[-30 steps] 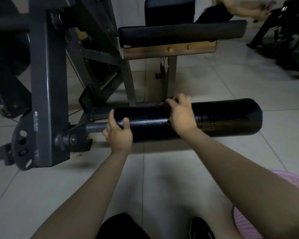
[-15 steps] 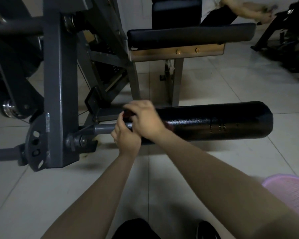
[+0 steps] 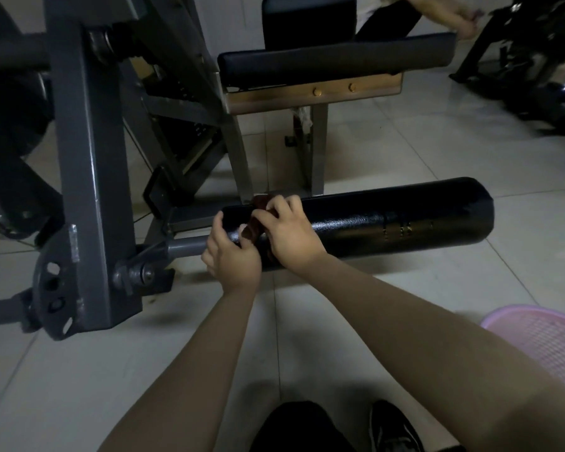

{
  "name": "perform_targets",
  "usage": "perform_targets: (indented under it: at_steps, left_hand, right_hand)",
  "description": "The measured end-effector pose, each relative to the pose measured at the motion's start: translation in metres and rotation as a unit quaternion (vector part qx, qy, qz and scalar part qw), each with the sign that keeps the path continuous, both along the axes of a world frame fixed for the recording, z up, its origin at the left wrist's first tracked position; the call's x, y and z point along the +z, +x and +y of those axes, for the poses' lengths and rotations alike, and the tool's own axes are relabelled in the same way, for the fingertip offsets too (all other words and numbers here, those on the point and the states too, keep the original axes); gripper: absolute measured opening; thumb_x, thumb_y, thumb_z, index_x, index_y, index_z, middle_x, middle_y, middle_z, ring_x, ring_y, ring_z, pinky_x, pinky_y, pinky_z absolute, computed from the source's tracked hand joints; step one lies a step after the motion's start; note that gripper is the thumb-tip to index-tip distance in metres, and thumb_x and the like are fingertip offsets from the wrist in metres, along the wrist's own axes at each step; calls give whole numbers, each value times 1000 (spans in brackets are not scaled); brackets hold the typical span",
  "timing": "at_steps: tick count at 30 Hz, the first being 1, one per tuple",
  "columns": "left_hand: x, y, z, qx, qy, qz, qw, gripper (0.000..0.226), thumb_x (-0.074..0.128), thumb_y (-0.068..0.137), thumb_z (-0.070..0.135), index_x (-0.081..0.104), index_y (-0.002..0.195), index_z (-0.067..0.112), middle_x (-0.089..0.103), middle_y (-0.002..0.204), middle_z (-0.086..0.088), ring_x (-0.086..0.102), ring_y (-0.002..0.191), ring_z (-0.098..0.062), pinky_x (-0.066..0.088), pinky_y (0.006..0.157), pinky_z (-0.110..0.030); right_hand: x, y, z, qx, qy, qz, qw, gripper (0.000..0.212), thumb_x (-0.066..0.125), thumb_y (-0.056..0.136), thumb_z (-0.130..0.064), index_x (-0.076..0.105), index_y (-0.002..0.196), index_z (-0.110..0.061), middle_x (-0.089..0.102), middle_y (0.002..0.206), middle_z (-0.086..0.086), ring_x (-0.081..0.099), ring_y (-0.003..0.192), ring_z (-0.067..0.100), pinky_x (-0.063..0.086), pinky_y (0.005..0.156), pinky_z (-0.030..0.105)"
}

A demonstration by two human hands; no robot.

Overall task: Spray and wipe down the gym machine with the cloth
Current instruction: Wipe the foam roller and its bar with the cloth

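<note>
The near end of a black cylindrical padded roller is gripped by the left hand, the thumb laid over the top and the fingers curled round the end face. Just to the right of it, touching, the right hand is clenched on a dark reddish-brown cloth, which is pressed against the top of the roller; the cloth is seen bunched between the two hands and poking out beyond the right fingers. To the left of the left hand, a grey steel bar is seen leaving the roller and joining a grey steel machine frame. Beyond both hands, a black padded seat is carried on a metal base. Well to the right of the right forearm, a pink plastic mesh basket is set on the pale tiled floor; it is cut off by the frame edge, and what it holds cannot be told. Below the forearms, a black shoe is seen on the tiles. Far beyond the right hand, another person's arm is partly shown.
</note>
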State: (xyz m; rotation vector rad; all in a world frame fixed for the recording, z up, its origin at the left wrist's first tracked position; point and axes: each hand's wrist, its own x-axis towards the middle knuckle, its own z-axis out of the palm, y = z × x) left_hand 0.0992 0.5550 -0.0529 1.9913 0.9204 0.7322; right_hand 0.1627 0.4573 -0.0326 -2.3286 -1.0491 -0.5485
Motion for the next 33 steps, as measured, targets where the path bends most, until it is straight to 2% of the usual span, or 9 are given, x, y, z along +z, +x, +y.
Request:
perform_targets:
  at_steps: [3, 9, 16, 19, 21, 25, 29, 31, 33]
  left_hand:
    - [-1, 0, 1, -12, 16, 9, 1000, 52, 48, 103, 38, 35, 153, 30, 41, 155, -11, 33, 137, -38, 27, 113, -49]
    - [0, 2, -3, -2, -9, 16, 1000, 53, 46, 104, 41, 33, 154, 31, 35, 158, -12, 28, 139, -39, 25, 114, -48]
    - [7, 3, -10, 17, -64, 43, 997, 52, 37, 105, 47, 22, 155, 44, 23, 162, -5, 22, 142, -33, 24, 117, -51]
    - [15, 6, -20, 36, -83, 60, 994, 52, 33, 107, 46, 18, 156, 45, 19, 163, -5, 22, 142, -33, 24, 117, -52]
    - [23, 8, -26, 48, -98, 66, 992, 51, 32, 108, 44, 16, 157, 46, 16, 164, -5, 20, 143, -33, 21, 118, -51]
    - [44, 7, -41, 52, -97, 125, 986, 57, 37, 107, 40, 12, 159, 43, -1, 168, -6, 7, 150, -34, 14, 121, -50]
    - [61, 10, -78, 8, 28, 168, 985, 64, 56, 98, 42, 26, 154, 40, -3, 168, -9, 2, 152, -37, 12, 123, -53]
    - [62, 12, -93, -26, 57, 193, 979, 62, 59, 95, 42, 31, 151, 40, -2, 168, -7, 0, 152, -36, 10, 123, -52]
    - [53, 10, -97, -57, 47, 209, 975, 61, 58, 97, 41, 30, 151, 42, -4, 169, -4, -4, 153, -32, 10, 123, -52]
  right_hand:
    - [3, 0, -10, -23, -1, 8, 1000, 44, 73, 78, -3, 66, 121, -8, 53, 116, 20, 43, 103, 39, 53, 84, 49]
    - [6, 9, -64, -71, -12, 17, 997, 41, 67, 82, -1, 66, 122, -10, 53, 117, 19, 44, 104, 39, 48, 92, 48]
    - [-6, 37, -160, -162, 17, 31, 986, 34, 56, 90, -4, 67, 121, -10, 51, 118, 19, 38, 104, 34, 45, 92, 46]
    - [-5, 40, -177, -209, 57, 64, 974, 31, 52, 94, -4, 67, 121, -10, 51, 119, 17, 38, 106, 37, 44, 96, 48]
    - [-1, 39, -183, -229, 117, 84, 963, 31, 52, 95, -5, 67, 121, -10, 50, 118, 17, 39, 107, 38, 39, 100, 42]
    - [15, 31, -175, -181, 208, 84, 958, 30, 57, 94, -5, 68, 121, -12, 52, 116, 16, 40, 107, 33, 31, 96, 29]
    - [27, 21, -124, -78, 227, 97, 966, 32, 60, 91, -5, 69, 121, -11, 55, 115, 15, 43, 110, 30, 33, 97, 28]
    - [25, 18, -95, -32, 200, 110, 973, 34, 61, 90, -7, 68, 123, -10, 57, 118, 14, 46, 114, 30, 35, 102, 32]
    - [17, 14, -75, -6, 161, 122, 979, 35, 62, 89, -10, 67, 124, -10, 59, 122, 14, 48, 120, 33, 40, 106, 42]
